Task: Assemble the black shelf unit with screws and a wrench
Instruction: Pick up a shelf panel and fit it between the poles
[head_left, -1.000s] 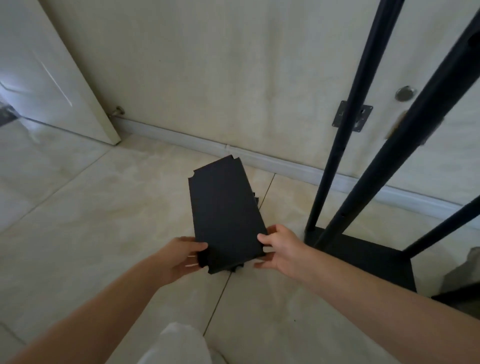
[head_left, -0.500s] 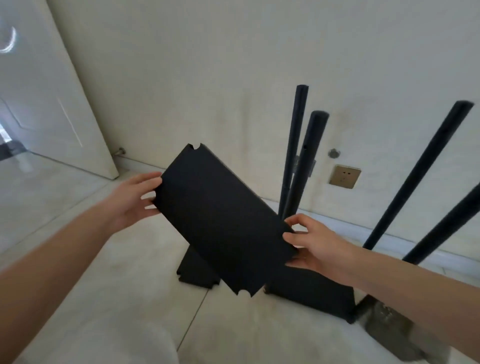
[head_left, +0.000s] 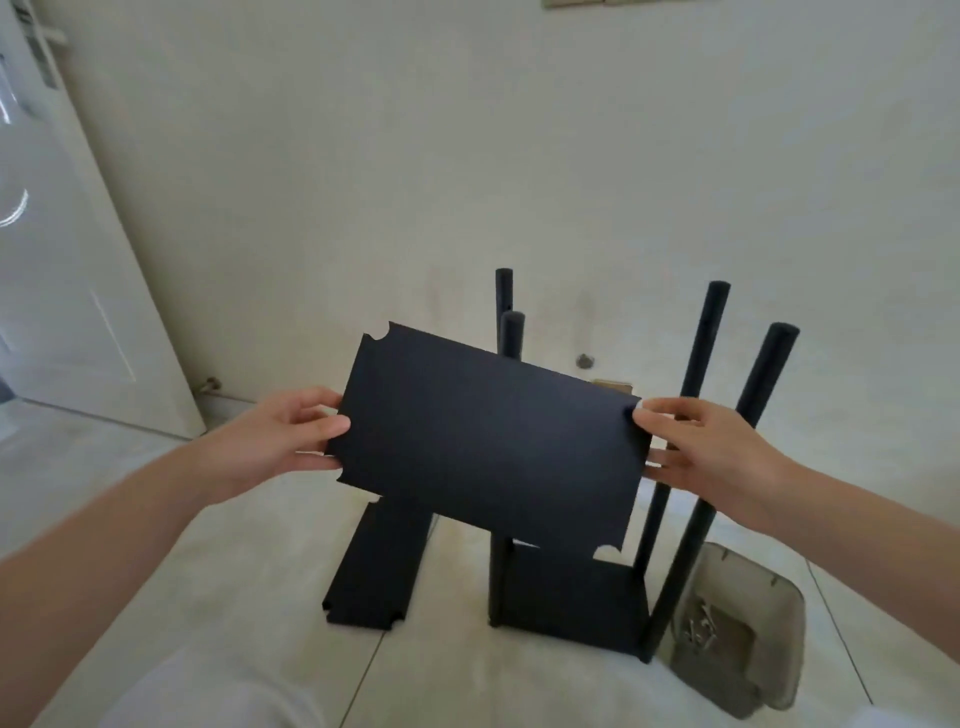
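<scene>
Head view: both hands (head_left: 275, 441) (head_left: 711, 457) pinch shelf panel (head_left: 488, 447), hiding posts (head_left: 701, 374) partly.

Cream wall (head_left: 363, 156), pale tiled floor (head_left: 260, 545) — white door (head_left: 67, 291) ajar at left

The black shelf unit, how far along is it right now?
Done: four black round posts stand on the black bottom shelf panel. In hand: the left hand and right hand hold a flat black notched shelf panel above the posts. Left: seating it, the spare black panel on the floor, and the screws in the clear tray.
</scene>
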